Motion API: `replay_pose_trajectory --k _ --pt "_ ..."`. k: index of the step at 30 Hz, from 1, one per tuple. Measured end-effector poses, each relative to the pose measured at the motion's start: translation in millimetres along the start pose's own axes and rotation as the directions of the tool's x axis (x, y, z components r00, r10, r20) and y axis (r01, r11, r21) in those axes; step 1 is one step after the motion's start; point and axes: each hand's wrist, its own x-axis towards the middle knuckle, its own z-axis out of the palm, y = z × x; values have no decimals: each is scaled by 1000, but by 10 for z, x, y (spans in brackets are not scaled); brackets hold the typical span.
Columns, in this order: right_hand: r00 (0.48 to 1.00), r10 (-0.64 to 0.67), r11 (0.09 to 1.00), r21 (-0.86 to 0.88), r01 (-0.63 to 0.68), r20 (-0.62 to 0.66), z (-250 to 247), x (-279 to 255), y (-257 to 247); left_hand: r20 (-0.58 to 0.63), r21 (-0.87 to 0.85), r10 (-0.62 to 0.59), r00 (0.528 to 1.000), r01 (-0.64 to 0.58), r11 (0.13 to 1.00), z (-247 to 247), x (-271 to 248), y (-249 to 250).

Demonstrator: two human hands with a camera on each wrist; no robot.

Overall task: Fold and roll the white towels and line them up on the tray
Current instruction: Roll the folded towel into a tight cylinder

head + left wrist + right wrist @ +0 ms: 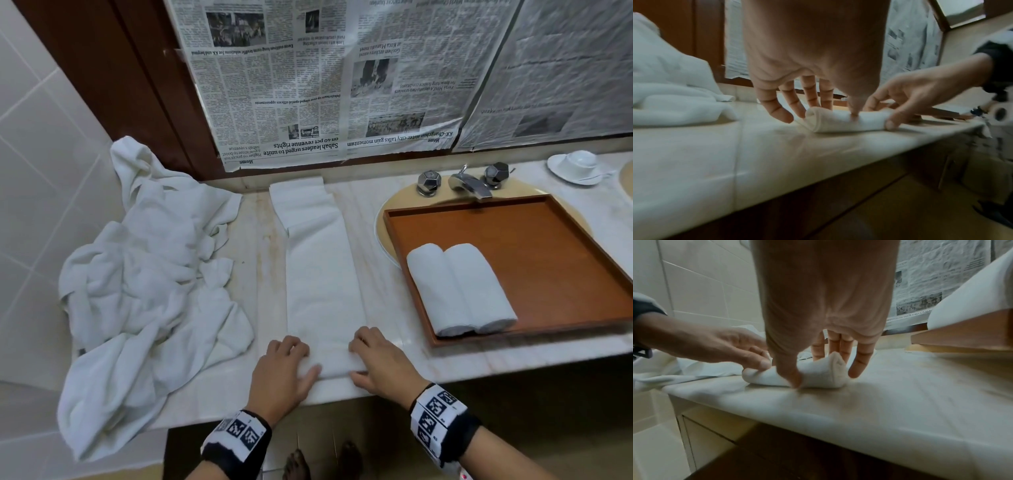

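A long folded white towel [318, 274] lies lengthwise on the marble counter [260, 240]. Its near end is rolled into a small roll [838, 123] [818, 374] by the counter's front edge. My left hand [303, 356] [826, 113] grips the roll's left part, fingers over the top and thumb pressed in behind. At the right end my right hand [359, 356] [816, 366] grips the same roll in the same way. To the right stands a brown wooden tray [548, 240] with two rolled towels [438, 291] [479, 284] side by side at its near left.
A heap of loose white towels [147, 274] covers the counter's left end and hangs over its front edge. The tray sits over a sink with a chrome faucet [469, 183] behind it. A white cup and saucer [579, 164] stand far right. Newspaper [308, 85] covers the back wall.
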Motion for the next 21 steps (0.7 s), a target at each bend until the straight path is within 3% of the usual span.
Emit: replay_pose_trajectory --k 4,7,11,14,17,21 --pt "996 60 993 101 -53 -67 36 83 12 35 45 79 996 -80 996 21 -28 17" --pt "989 144 936 329 -122 -43 -7 142 80 77 -150 -77 994 88 985 -47 94 -48" --pt "981 189 871 470 -146 -45 -103 198 158 191 -338 -209 959 264 904 -156 320 -95" --pt "985 120 957 279 -81 -126 -62 200 139 173 -358 -286 942 331 873 -167 388 -77" --pt "993 34 996 87 -24 -110 -29 162 123 132 -347 -349 928 372 861 -138 370 -28" --pt "996 -34 999 -29 32 -83 -9 156 144 -15 -239 -257 966 246 939 -48 263 4"
